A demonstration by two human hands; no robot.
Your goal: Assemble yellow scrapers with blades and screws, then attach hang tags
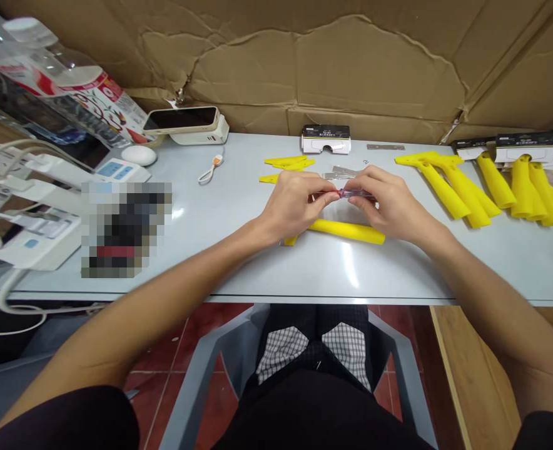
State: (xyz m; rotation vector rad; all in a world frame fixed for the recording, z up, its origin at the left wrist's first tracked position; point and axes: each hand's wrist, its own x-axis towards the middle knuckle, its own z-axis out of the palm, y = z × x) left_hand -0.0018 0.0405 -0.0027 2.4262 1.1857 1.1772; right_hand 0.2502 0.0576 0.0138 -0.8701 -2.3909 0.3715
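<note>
Both hands meet above the table around a small screwdriver (pixel 354 194) with a clear, purplish handle. My right hand (pixel 389 203) is closed on the handle. Thumb and fingers of my left hand (pixel 298 203) pinch its other end, where a bit of red shows; the tip is hidden. Just below the hands lies a yellow plastic scraper handle (pixel 351 232), its left end partly covered by my left hand. Behind the hands are flat yellow pieces (pixel 289 162), thin metal blades (pixel 344 170) and tiny metal parts (pixel 365 162), perhaps screws.
Several yellow handles (pixel 450 190) lie at the right, beside black-and-white boxes (pixel 525 148). Another such box (pixel 326 139) stands at the back, near a metal strip (pixel 386 147). Left are a phone (pixel 182 119), bottles (pixel 93 94), a power strip (pixel 42 240) with cables, and a blurred-out object (pixel 126 231).
</note>
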